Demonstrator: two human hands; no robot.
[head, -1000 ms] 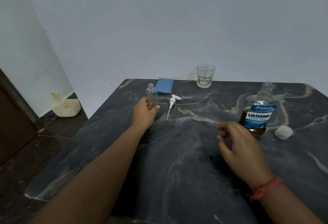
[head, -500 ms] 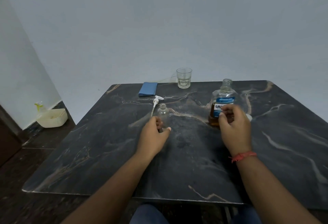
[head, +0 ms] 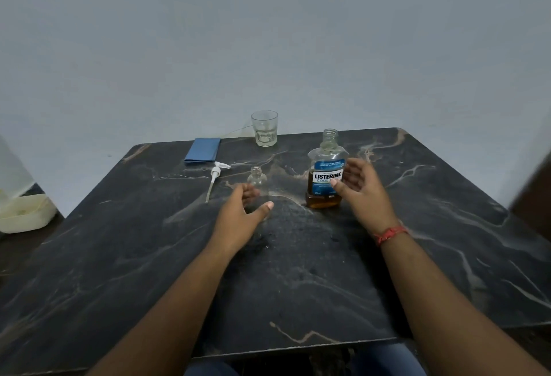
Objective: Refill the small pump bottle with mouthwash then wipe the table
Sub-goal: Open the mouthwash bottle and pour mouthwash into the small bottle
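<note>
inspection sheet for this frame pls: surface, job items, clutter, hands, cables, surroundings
Surface: dark marble table, no spill seen.
Job's things: small bottle upright, uncapped; pump head lying beside it; mouthwash bottle upright, cap off, partly full; blue cloth folded at far edge.
Clutter: empty glass.
Hands: left hand open around the small bottle; right hand open at the mouthwash bottle.
Cables: thin wire behind the glass.
Surroundings: plain wall; cream basket on the floor.

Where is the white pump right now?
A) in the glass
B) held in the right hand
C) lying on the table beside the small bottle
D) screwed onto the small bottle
C: the pump lies flat on the table, left of the open small bottle, and neither hand touches it.
</note>
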